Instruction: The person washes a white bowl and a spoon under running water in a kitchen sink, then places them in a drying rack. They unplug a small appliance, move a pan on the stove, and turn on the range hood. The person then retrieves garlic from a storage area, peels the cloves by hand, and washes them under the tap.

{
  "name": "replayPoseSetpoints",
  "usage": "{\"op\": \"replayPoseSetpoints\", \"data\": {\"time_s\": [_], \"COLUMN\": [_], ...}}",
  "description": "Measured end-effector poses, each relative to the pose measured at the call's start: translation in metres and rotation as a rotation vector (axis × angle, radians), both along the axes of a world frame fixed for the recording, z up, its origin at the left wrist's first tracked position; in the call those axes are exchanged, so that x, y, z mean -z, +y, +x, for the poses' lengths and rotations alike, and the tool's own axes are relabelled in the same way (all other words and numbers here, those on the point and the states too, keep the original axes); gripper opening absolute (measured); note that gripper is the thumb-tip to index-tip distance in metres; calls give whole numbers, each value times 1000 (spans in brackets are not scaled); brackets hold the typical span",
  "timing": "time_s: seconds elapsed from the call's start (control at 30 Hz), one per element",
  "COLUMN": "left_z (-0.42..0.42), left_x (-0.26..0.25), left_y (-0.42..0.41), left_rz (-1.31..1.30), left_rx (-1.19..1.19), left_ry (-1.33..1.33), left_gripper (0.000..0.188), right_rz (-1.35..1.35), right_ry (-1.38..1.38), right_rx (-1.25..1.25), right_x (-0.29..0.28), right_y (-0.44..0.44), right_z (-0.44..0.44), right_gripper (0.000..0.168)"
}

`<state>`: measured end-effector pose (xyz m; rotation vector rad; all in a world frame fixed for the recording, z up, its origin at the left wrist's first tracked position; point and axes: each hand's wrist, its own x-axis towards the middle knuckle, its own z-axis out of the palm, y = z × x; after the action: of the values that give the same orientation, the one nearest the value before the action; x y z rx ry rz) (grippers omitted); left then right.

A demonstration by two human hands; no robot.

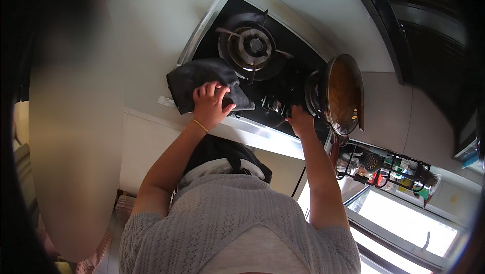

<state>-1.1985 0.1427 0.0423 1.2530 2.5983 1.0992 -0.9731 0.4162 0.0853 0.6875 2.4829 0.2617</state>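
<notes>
My left hand lies over a dark cloth, its fingers bent onto the fabric. The cloth covers the front left corner of a black glass gas hob. At the hob's front, my right hand has its fingers around a control knob, which they partly hide. Another knob shows to its left. Close beyond my right hand stands a wide pan under a glass lid, over the right side of the hob. Brownish contents show through the lid.
Behind the cloth is the left gas burner with its pan supports. A black range hood overhangs at upper right. A black wire rack holds utensils and packets near a bright window. A large blurred patch covers the left.
</notes>
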Motion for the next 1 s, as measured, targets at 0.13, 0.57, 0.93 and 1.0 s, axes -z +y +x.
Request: {"op": "replayPoseSetpoints", "data": {"time_s": [0.13,0.57,0.93,1.0], "left_z": [-3,-107,6,30], "left_x": [1,19,-110,-130], "left_y": [-4,-33,41,55], "left_rz": [-19,-27,230,278], "left_rx": [-16,-283,279,395], "left_ry": [0,198,92,112], "left_gripper": [44,49,50,51], "right_rz": [64,-122,318,444], "right_ry": [81,824,1389,1496], "right_rx": [241,282,42,52], "right_x": [-18,-161,-371,-404], "right_y": [-32,-82,-40,-26], "right_z": [-20,-27,0,11], "right_gripper": [57,45,41,44]}}
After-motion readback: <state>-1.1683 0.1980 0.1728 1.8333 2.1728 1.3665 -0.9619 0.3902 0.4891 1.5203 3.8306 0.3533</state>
